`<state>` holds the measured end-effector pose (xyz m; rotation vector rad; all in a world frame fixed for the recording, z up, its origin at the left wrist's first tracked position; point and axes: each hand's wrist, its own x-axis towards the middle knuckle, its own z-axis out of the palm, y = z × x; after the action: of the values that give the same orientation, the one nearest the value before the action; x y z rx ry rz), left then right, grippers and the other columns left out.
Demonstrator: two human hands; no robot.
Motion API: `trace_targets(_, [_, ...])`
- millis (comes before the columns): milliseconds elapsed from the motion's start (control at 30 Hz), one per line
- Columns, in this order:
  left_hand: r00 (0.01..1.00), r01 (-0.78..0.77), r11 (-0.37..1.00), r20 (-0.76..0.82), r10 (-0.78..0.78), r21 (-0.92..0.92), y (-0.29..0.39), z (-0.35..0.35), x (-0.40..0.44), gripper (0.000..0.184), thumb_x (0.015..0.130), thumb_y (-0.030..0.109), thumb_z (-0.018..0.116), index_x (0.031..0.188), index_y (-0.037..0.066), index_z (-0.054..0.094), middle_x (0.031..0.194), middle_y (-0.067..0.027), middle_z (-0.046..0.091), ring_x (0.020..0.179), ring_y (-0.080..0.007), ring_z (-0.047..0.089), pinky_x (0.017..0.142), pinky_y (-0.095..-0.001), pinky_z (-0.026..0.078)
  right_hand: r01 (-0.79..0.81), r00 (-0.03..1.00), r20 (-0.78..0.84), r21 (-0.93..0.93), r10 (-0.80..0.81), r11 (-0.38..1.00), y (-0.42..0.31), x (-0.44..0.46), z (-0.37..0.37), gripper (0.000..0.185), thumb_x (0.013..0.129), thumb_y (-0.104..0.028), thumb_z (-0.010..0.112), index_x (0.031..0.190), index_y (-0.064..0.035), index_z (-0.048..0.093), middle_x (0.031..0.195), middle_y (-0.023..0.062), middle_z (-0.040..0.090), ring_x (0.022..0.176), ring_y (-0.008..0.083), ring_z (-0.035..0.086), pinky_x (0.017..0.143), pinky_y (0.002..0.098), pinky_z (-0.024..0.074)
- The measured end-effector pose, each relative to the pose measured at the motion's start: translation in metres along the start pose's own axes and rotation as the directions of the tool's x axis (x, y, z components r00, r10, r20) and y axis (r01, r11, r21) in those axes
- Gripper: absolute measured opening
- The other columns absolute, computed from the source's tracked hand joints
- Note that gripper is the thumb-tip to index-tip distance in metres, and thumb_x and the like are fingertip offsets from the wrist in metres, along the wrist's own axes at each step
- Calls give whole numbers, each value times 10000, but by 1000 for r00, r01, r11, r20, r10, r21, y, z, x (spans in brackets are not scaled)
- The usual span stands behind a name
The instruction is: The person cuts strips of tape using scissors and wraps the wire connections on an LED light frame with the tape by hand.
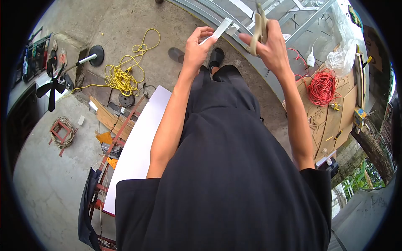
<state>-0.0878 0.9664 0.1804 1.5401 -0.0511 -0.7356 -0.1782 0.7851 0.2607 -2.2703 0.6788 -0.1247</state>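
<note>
My left hand [197,49] pinches a narrow white strip [222,29] between thumb and fingers. The strip points up and to the right, and a second pale piece [233,29] shows close to its far end. Around the beige handles of a pair of scissors [258,30] my right hand [272,51] is closed, with the thumb pointing toward the left hand. The scissors' blades point away from me and partly leave the top of the view. A gap separates the scissors from the strip. Beyond both hands lies a grey metal frame [289,21].
A yellow cable [125,77] lies coiled on the concrete floor at left, near a black fan [52,87]. A white board [140,138] leans at my left side. At right, a red cord coil [321,88] rests on cardboard [335,121], below clear plastic wrap [341,54].
</note>
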Motion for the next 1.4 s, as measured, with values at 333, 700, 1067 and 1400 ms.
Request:
trace_targets(333, [993, 115, 993, -25, -115, -11, -4, -3, 3, 169, 827, 166, 723, 895, 12, 707, 778, 19, 617, 713, -62, 506, 631, -229, 394, -291, 481, 817, -192, 317, 937, 20, -77, -31, 705, 804, -639, 626, 911, 20, 402, 831, 126, 435, 777, 228, 456, 740, 398, 407])
trace_targets(700, [978, 208, 978, 25, -208, -13, 1, -7, 7, 117, 832, 132, 712, 885, 29, 721, 768, 41, 627, 744, -45, 516, 700, -216, 381, -232, 610, 743, -166, 277, 958, 22, -40, -13, 587, 862, -551, 630, 860, 12, 465, 770, 105, 465, 739, 195, 457, 682, 359, 396])
trace_targets(1067, [973, 226, 974, 43, -225, -3, 7, -9, 9, 128, 824, 141, 717, 870, 22, 716, 742, 37, 602, 706, -49, 500, 657, -219, 377, -197, 640, 729, -152, 245, 968, 25, -40, -10, 594, 871, -553, 625, 856, 16, 457, 731, 112, 448, 697, 198, 439, 647, 375, 381])
trace_targets(1400, [977, 212, 977, 36, -211, -27, 7, -7, 11, 121, 819, 121, 716, 858, 7, 716, 718, 39, 579, 660, -39, 474, 598, -208, 369, -182, 652, 722, -149, 233, 972, 26, -30, -13, 610, 863, -531, 644, 798, 50, 467, 639, 142, 441, 604, 225, 437, 579, 399, 379])
